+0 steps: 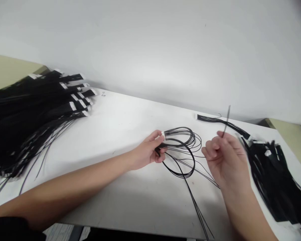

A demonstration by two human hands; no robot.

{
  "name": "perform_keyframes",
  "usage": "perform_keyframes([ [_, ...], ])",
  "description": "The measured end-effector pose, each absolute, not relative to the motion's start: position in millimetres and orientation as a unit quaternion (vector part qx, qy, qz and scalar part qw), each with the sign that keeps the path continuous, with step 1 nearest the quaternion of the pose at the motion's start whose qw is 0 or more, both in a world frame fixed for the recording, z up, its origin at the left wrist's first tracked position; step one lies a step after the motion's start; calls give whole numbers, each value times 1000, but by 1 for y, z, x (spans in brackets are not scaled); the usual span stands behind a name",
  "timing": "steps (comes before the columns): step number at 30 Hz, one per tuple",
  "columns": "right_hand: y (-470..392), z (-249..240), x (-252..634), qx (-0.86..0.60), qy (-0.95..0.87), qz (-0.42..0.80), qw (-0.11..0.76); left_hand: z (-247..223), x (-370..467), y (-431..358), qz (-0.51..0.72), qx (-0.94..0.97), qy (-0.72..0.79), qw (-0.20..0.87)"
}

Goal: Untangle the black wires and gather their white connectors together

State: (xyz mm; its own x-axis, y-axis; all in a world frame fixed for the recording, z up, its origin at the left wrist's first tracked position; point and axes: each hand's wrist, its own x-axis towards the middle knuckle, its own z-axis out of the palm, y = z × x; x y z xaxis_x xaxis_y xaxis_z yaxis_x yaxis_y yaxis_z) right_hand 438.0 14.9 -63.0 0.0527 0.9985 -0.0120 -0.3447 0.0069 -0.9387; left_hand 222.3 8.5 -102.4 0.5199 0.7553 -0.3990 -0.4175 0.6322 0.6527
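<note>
The left hand [154,149] has its grip closed on a looped cable bundle [188,157], near the middle of the white bench [130,117]; thumb and forefinger pinch the white connector [163,135] at the end of the bundle, and the other fingers are curled around the black wires below it. The loops spread out to the right of this hand, above the bench; some loose wire ends run from them down toward the near edge of the bench, and other thin wires go toward the right forearm. The right hand [227,157] is raised, well apart from the left one; its fingers are folded in and its grip is closed on a thin dark strip [226,120], which stands up out of the hand, a little tilted and blurred. On the left side of the bench there lies a big pile of black cables [37,110], with many white connectors at its far right end; on the right side lies a smaller heap of black cables [273,174], and beside it, near the wall [150,50], one separate cable [222,121] with a white connector at its left end.
</note>
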Motion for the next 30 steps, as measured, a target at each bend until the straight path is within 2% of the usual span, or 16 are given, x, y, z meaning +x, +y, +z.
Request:
perform_keyframes([
  [4,4,-66,429,-506,-618,357,484,-104,225,7,357,260,351,826],
  [7,0,-68,422,-506,-698,279,423,-106,225,6,360,278,349,819],
  [23,-1,-66,420,-579,-638,325,389,-112,225,5,354,321,345,808],
  [30,-2,-60,419,-611,-582,393,367,-108,226,3,353,349,357,791],
])
